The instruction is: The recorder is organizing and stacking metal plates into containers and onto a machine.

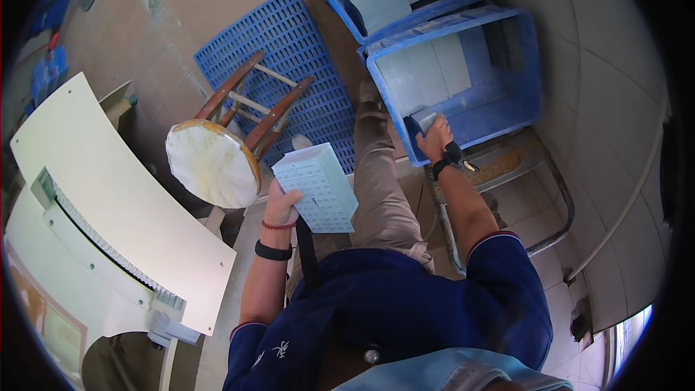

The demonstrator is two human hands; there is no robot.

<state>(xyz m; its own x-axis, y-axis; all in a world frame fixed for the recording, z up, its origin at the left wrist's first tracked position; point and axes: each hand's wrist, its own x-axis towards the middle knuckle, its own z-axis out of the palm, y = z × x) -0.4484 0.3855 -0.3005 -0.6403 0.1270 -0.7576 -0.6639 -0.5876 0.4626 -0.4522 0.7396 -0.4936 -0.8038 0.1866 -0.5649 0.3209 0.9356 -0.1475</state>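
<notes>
1. While the person looks down past a dark blue shirt, the left hand [279,205] is raised at centre frame, fingers curled around the lower left corner of a pale green perforated block [316,187], holding it tilted.
2. The left forearm rises from the lower edge, with a red cord and a black band at the wrist.
3. The right hand [434,137] is stretched out to the upper right, closed on a small pale grey piece [423,121] at the near rim of a blue plastic crate [517,112]; a black watch sits on that wrist.
4. That crate holds pale grey flat panels [427,72] lying side by side in its left part; its right part shows bare blue floor.
5. A second blue crate [340,3], at the top of the frame, holds stacked pale grey panels.
6. A wooden stool [213,163] lies tipped left of centre, partly over a blue grid pallet [289,36].
7. Large white curved panels [108,203] fill the left side.
</notes>
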